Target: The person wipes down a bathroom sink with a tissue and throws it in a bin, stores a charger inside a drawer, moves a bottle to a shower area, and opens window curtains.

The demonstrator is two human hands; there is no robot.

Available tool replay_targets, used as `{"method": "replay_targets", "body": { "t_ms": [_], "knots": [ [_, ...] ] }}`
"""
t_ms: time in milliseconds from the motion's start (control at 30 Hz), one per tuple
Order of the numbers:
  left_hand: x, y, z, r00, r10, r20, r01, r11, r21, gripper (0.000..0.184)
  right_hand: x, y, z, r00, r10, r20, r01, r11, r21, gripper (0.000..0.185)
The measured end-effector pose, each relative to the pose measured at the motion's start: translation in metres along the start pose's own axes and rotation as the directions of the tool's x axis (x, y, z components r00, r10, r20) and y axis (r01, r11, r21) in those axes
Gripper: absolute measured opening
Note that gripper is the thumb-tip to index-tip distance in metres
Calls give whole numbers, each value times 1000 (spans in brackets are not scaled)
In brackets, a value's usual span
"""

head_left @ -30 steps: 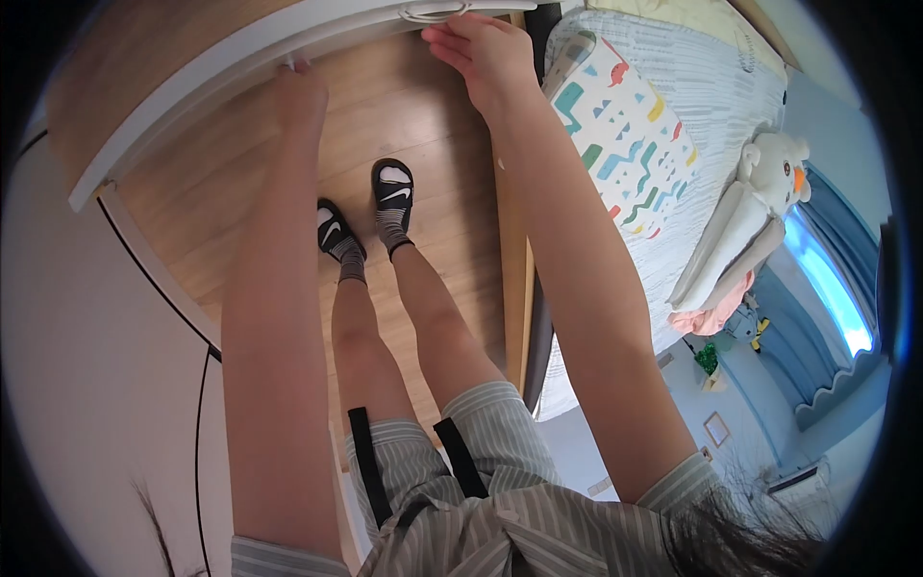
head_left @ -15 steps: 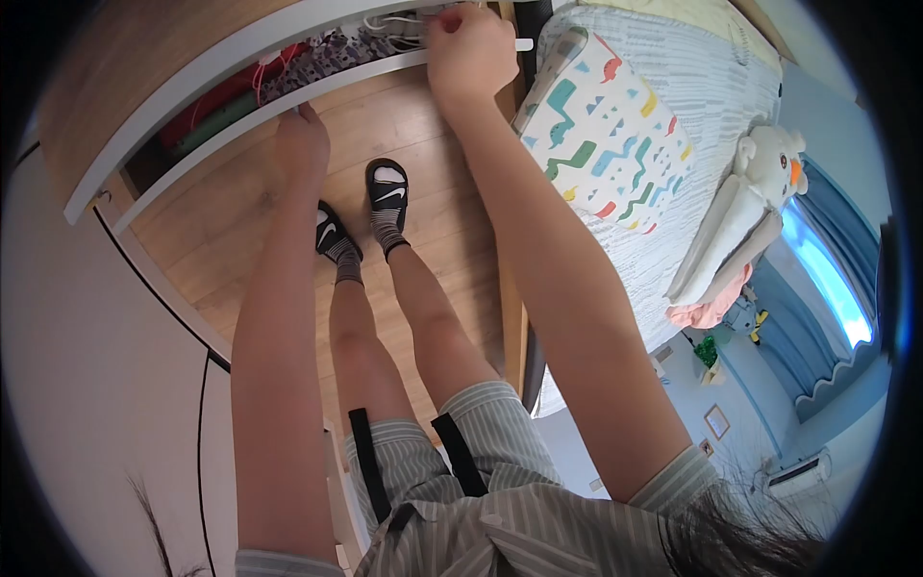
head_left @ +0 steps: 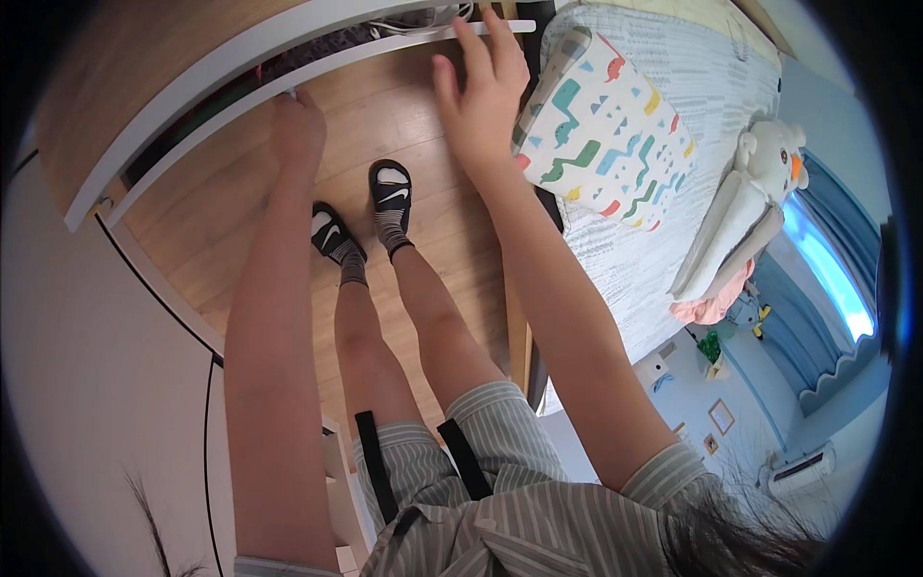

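Note:
A white-edged drawer is pulled partway out at the top, with dark patterned cloth and a white cord partly visible inside. My left hand is closed at the drawer's front edge, fingers curled on a small handle that is mostly hidden. On the right, my right hand has its fingers spread near the drawer's right end, its fingertips by the front edge. Nothing shows in its palm.
A bed runs along the right, holding a dinosaur-print pillow and a long white plush toy. Pale cabinet doors stand at the left. My feet in black slides are on the wooden floor.
The drawer slid out, then partly back in, covering more of its contents. My right hand came out from over the drawer and spread its fingers. My left hand moved with the drawer front.

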State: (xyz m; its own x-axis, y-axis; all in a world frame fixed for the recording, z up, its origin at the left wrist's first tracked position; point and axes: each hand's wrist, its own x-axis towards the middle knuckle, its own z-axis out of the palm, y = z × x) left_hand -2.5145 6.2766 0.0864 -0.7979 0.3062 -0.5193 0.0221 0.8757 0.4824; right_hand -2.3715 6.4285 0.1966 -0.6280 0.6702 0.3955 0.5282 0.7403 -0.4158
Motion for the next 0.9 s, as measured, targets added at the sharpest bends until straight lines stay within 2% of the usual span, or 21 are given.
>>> {"method": "replay_targets", "body": {
  "t_ms": [33,67,167,333,467,533,567,667,733,833,900],
  "knots": [
    [0,0,-1,1000,-8,9,7,1000,30,43,-5,5,-2,998,-36,43,35,999,9,55],
    [0,0,-2,1000,-7,9,6,999,33,43,-9,7,0,999,-33,42,32,999,11,55],
    [4,-4,3,999,11,33,-12,999,36,43,-5,2,0,963,-189,193,190,982,14,55],
    [1,-2,6,1000,-6,-9,6,1000,4,43,6,-15,11,973,-198,116,198,980,12,53],
    [0,3,4,999,-12,-33,11,1000,-22,42,21,-32,20,967,-204,151,208,978,-9,43],
    [4,2,4,999,-48,4,48,998,-28,42,22,-42,27,938,-263,226,256,965,60,38],
    [5,2,5,999,-45,2,45,999,-26,42,21,-47,30,944,-297,142,293,955,50,31],
    [4,6,3,998,23,-61,-24,1000,-18,42,18,-57,17,958,-285,39,281,957,74,26],
    [12,3,2,999,-15,35,15,1000,-9,42,13,-55,9,963,-265,48,260,961,96,24],
    [29,6,-2,996,-5,94,2,999,38,42,4,-45,-2,969,-238,69,231,969,90,23],
    [36,11,-2,998,-21,52,20,1000,16,43,-1,-37,-10,971,-221,91,216,975,60,21]
  ]
}}
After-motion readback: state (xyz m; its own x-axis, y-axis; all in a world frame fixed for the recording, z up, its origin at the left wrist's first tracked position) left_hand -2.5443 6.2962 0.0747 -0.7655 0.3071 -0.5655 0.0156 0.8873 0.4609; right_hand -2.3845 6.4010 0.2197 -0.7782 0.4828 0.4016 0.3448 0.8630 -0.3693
